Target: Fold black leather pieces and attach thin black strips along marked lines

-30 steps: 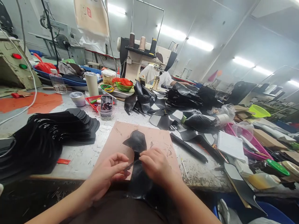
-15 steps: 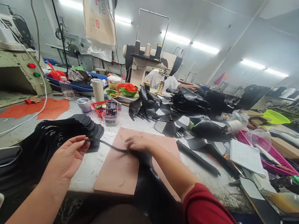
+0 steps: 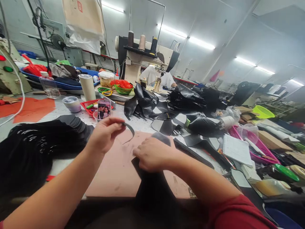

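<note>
My left hand [image 3: 106, 133] is raised over the left part of a pinkish board [image 3: 111, 179], thumb and fingers pinching one end of a thin black strip [image 3: 131, 128]. The strip curls down to the right, its other end free in the air. My right hand [image 3: 152, 154] is closed over a black leather piece [image 3: 154, 194], its fingertips slightly blurred. This piece hangs from the board toward my lap, and a greyish part of it shows behind the knuckles.
Stacked black pieces [image 3: 69, 127] lie at left. A phone [image 3: 104, 109] stands near a red basket [image 3: 88, 108]. Black leather parts [image 3: 190, 98] are heaped before a sewing machine [image 3: 147, 60], with a person behind. A notebook [image 3: 238, 149] and pink basket [image 3: 259, 149] are at right.
The strip, earlier stretched between both hands, now has a free end. My left hand has moved right and up. The leather piece has shifted under my right hand and looks duller.
</note>
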A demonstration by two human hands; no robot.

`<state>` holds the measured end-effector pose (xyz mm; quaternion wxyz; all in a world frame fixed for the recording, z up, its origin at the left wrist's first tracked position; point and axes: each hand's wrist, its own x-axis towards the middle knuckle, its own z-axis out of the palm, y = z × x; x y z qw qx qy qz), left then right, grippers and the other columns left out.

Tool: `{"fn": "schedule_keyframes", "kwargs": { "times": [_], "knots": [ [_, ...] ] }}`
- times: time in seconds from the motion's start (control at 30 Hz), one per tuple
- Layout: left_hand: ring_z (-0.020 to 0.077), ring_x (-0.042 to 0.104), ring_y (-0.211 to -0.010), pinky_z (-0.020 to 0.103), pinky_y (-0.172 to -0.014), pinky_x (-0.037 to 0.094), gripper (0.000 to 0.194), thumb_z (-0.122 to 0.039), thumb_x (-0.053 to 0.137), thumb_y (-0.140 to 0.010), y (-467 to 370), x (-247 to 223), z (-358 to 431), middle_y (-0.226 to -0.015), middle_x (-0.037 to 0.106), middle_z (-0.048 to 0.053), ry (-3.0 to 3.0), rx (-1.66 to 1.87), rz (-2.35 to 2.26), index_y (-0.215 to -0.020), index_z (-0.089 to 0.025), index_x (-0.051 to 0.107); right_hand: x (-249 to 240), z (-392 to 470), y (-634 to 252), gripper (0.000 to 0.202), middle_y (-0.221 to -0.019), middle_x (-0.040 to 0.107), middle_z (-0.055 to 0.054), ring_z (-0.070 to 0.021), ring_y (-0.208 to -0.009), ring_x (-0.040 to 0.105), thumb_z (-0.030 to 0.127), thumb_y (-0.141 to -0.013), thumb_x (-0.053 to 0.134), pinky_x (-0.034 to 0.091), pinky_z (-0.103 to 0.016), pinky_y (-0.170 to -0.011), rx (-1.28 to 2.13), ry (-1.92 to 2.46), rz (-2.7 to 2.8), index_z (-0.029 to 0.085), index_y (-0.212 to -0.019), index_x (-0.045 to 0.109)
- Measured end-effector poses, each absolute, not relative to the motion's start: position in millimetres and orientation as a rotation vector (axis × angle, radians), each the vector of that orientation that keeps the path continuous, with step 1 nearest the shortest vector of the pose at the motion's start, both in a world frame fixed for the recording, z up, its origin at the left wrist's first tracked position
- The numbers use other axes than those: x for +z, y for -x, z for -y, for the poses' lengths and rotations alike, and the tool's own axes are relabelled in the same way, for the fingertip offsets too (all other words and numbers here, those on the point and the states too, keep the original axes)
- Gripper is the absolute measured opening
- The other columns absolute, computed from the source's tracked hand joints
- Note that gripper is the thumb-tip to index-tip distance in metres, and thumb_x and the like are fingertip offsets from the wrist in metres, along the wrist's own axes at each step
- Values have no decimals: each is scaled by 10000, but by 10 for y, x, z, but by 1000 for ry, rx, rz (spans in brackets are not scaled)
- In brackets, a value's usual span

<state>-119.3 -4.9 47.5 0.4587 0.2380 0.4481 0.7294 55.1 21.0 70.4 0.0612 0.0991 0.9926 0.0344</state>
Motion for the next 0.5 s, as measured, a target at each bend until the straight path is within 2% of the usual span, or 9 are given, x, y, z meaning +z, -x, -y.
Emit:
{"fn": "schedule_keyframes", "kwargs": {
  "times": [0.1, 0.17, 0.23, 0.37, 0.5],
  "knots": [
    [89, 588, -600, 178, -620, 487, 219, -102, 749, -410, 983, -5, 284, -585, 635, -27, -553, 1479, -1223, -601, -149, 653, 638, 68, -725, 155, -782, 647, -35, -162, -625, 548, 237, -803, 480, 343, -256, -522, -256, -87, -2954, 171, -898, 583],
    [92, 591, -605, 176, -603, 478, 277, -102, 757, -395, 871, -290, 452, -615, 644, -19, -508, 1376, -1256, -653, -146, 667, 475, 192, -820, 136, -818, 644, -16, -128, -651, 541, 178, -801, 514, 369, -216, -551, -610, 33, -2857, 162, -922, 572],
    [100, 599, -595, 190, -592, 479, 306, -111, 755, -400, 778, -452, 588, -627, 641, -20, -462, 1299, -1267, -690, -151, 668, 286, 266, -901, 142, -836, 635, -17, -109, -689, 537, 140, -812, 515, 388, -185, -601, -889, -30, -2814, 141, -947, 559],
    [115, 616, -610, 208, -624, 489, 234, -142, 734, -432, 638, -443, 730, -630, 640, -18, -406, 1152, -1282, -650, -156, 650, 40, 325, -1041, 108, -819, 632, -19, -130, -700, 544, 214, -838, 508, 384, -210, -612, -1001, -538, -2877, 168, -908, 576],
    [109, 604, -609, 208, -640, 490, 180, -158, 717, -470, 551, -342, 787, -619, 642, -21, -479, 1076, -1280, -633, -165, 639, -27, 342, -1175, 104, -805, 645, -16, -143, -728, 571, 245, -833, 527, 387, -222, -634, -1083, -841, -2908, 196, -885, 602]
  ]
}}
